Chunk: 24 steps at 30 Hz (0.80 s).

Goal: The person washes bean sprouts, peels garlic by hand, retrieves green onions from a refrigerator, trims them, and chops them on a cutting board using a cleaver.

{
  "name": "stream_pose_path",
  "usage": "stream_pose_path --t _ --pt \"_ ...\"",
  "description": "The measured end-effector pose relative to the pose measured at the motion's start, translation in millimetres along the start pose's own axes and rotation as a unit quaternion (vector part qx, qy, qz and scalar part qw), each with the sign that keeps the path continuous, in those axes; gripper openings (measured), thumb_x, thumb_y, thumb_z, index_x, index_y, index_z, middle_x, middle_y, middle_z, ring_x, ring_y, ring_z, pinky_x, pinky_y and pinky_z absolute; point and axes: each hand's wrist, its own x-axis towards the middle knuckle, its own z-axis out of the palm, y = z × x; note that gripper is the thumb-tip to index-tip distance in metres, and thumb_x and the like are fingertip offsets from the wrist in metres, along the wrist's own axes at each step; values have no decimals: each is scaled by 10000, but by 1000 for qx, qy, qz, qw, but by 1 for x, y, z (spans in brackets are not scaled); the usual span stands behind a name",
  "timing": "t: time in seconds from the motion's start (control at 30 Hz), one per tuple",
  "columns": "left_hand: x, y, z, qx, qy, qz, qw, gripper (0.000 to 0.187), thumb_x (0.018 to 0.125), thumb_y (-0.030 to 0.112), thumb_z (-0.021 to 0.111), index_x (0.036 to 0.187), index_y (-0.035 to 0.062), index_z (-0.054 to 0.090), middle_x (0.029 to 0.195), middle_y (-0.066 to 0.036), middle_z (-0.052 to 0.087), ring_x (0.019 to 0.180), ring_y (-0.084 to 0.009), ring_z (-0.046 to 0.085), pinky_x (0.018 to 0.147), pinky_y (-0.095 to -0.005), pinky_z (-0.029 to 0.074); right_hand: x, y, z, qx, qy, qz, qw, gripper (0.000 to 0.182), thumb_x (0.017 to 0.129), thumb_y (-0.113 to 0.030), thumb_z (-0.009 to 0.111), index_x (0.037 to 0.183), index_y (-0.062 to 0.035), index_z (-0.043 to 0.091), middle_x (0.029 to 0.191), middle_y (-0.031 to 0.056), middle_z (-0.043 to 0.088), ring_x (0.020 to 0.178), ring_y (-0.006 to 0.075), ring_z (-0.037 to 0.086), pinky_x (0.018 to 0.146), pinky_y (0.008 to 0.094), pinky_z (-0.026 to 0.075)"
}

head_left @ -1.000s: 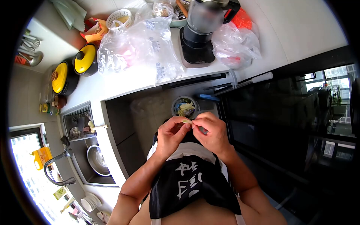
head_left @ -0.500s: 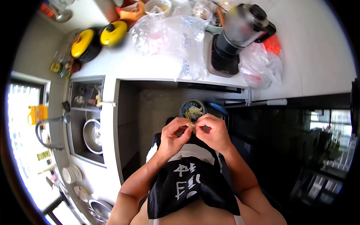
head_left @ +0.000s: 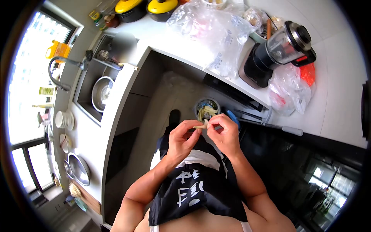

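Observation:
My left hand (head_left: pixel 183 138) pinches a small pale, elongated piece (head_left: pixel 199 127) between thumb and fingertips; its exact kind is too small to tell. Beside it, my right hand (head_left: pixel 225 135) is closed in a pinch on a thin whitish strip (head_left: pixel 206 123), close to the piece's end. Just beyond the fingertips, on the floor, stands a round bin (head_left: pixel 218 103) holding pale yellow-green peelings (head_left: pixel 208 111). A black apron (head_left: pixel 193 201) with white lettering lies below my hands.
A counter carries a blender (head_left: pixel 266 58), clear plastic bags (head_left: pixel 216 34) and two black pots with yellow lids (head_left: pixel 162 6). To the left, a sink (head_left: pixel 83 91) contains a metal bowl (head_left: pixel 101 94). A long-handled tool (head_left: pixel 290 130) lies along the counter edge, right of the bin.
The view has turned, so counter and sink appear rotated. My hands have drawn slightly apart, and more of the pale piece and a whitish strip now show between them.

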Motion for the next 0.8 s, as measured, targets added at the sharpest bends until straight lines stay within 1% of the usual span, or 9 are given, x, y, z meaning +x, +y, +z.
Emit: stream_pose_path --t 0.23,0.3,0.37,0.43,0.47,0.57,0.67,0.73,0.8 --pt "-25 -1 -20 -307 168 -54 935 112 980 49 567 1085 12 580 1083 -176 673 945 -205 685 821 -286 586 -10 22 -5 192 74 178 962 98 974 -100 579 965 -3 573 784 58 641 650 124 646 596 251 546" --pt "-33 0 -36 -316 207 -47 925 76 991 67 540 1059 37 555 1042 -187 679 923 -229 698 767 -290 600 -13 57 -19 86 91 182 975 115 983 -117 581 1005 -4 584 816 59 642 634 112 638 567 238 536" --pt "-51 -6 -59 -333 223 -56 915 57 989 70 534 1039 47 547 987 -177 683 893 -217 701 714 -284 600 -14 97 -40 -22 79 234 969 258 938 -95 612 1174 5 577 1065 192 653 893 252 689 777 352 573" --pt "-77 -19 -83 -312 279 -78 905 51 984 100 544 1024 71 531 927 -138 678 788 -174 687 671 -276 590 -30 176 -79 -455 -28 12 890 516 855 -65 642 1348 -4 502 1381 305 482 1274 405 508 1069 465 419" --pt "-93 -30 -98 -284 315 -96 900 56 986 111 546 1026 76 527 910 -124 672 771 -167 683 667 -274 586 -39 220 -103 -467 -44 97 878 691 780 -40 648 1432 0 424 1535 320 272 1441 459 239 1194 466 212" --pt "-158 -63 -149 -233 441 -159 852 111 978 163 568 1029 78 518 854 -82 636 744 -191 695 641 -277 578 -40 245 -112 -508 -66 240 824 654 789 -83 629 1412 11 454 1545 273 293 1425 414 308 1172 434 279" --pt "-242 -127 -207 -221 560 -224 766 161 955 178 590 1050 65 525 866 -77 631 737 -204 698 576 -290 564 -42 303 -88 -483 -119 270 824 530 775 -104 638 1277 48 557 1324 265 548 1258 404 514 1093 429 385" --pt "-302 -168 -244 -268 631 -252 683 162 947 179 583 1055 69 535 853 -70 625 702 -189 681 527 -286 540 -50 344 -48 -362 -119 291 877 398 785 -63 664 1168 41 632 1046 153 683 972 279 663 887 378 520" --pt "-362 -200 -284 -336 674 -236 614 128 947 174 574 1030 83 542 791 -49 605 646 -173 649 491 -277 514 -57 298 33 -291 -169 394 856 314 846 -63 634 1158 -25 634 911 69 657 753 152 621 558 292 491"
